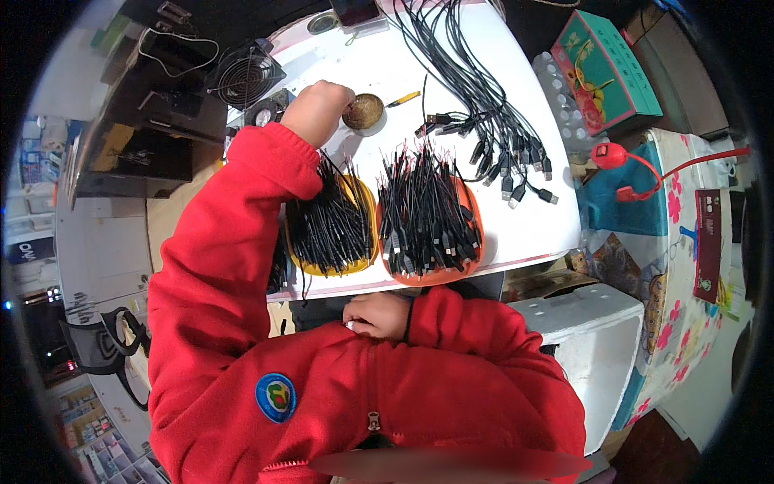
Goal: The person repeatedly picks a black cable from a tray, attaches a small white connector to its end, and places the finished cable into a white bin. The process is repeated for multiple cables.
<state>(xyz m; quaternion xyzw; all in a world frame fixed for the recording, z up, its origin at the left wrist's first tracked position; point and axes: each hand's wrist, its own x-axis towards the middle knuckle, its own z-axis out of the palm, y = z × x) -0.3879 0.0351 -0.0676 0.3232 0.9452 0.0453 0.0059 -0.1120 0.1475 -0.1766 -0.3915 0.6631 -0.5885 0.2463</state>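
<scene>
My left hand (318, 114) reaches across the white table (528, 222), its fingers closed beside a small round tin (364, 111) with brownish contents. Whatever those fingers pinch is hidden. Low against my jacket, below the table's front edge, my right hand (379, 315) is curled, with a small white bit showing at its fingers. Short black cables (330, 230) with bare wire ends fill a yellow container (369, 198) under my left sleeve. To its right, an orange container (419, 280) holds more black cables (427, 210) with USB-type plugs toward me and thin reddish wires at the far end.
Long black USB cables (484, 105) spread over the table's far right. A yellow-handled tool (403, 98) lies beyond the tin. A round-grilled fan (246, 75) stands far left. At the right are a green box (617, 73), a white foam box (580, 323) and a flowered cloth (673, 339).
</scene>
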